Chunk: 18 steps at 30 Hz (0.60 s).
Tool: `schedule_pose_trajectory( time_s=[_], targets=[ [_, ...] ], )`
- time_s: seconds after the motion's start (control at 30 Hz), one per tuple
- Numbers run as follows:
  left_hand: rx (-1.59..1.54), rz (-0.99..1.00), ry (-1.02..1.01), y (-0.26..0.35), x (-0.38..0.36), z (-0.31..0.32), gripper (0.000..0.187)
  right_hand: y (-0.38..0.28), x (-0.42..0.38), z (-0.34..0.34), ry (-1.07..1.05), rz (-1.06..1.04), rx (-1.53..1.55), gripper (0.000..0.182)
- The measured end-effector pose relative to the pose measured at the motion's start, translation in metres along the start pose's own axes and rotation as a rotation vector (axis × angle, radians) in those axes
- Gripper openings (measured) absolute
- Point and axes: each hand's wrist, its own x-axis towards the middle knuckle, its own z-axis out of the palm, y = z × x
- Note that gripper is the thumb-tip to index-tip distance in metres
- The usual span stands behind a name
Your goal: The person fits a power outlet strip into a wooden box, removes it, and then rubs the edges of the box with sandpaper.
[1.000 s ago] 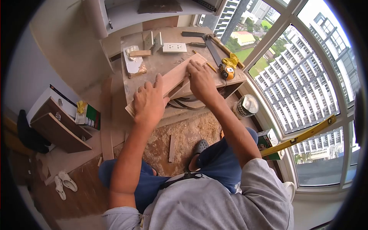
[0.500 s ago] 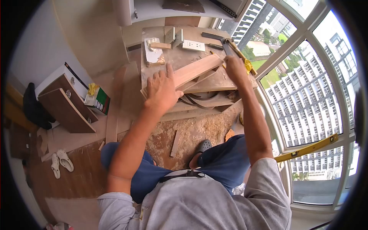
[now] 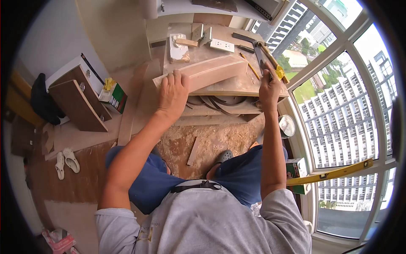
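Note:
My left hand [image 3: 172, 95] is closed over the left end of a long wooden box-like piece [image 3: 215, 73], which lies at an angle on the dusty worktable [image 3: 207, 92]. At the table's right side, my right hand [image 3: 270, 91] has its fingers bent together around something small and dark, too hidden to name. Just beyond those fingers is the end of a dark angled tool [image 3: 259, 53]. A yellow pencil [image 3: 250, 66] rests between the wooden piece and my right hand. Beside the hand is a yellow-wrapped bundle [image 3: 280, 72].
A white socket plate [image 3: 222, 45] and a putty-smeared block [image 3: 179, 53] sit at the table's back. Curved strips [image 3: 218, 106] lie beneath the tabletop. A yellow level [image 3: 338, 172] and a tub [image 3: 287, 126] are at right. Brown panels [image 3: 78, 103] lean at left.
The wooden piece has been turned, with its right end now lower and its side facing me. My left hand has shifted onto its left end; my right hand has moved right and down.

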Motion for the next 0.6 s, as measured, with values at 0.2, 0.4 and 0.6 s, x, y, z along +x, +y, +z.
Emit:
schedule_pose_trajectory(
  time_s=[0.2,0.4,0.6],
  targets=[
    [0.212,0.000,0.120,0.019,-0.025,0.010,0.075,0.013,-0.011,0.033,-0.137,-0.430,-0.148,0.031],
    [-0.416,-0.316,-0.040,-0.048,-0.047,-0.037,0.129,0.046,-0.013,0.047,-0.262,-0.504,-0.357,0.034],
    [-1.548,-0.372,0.138,-0.044,-0.052,0.043,0.098,-0.056,-0.111,0.108,-0.526,-0.749,-0.280,0.036]
  ],
)
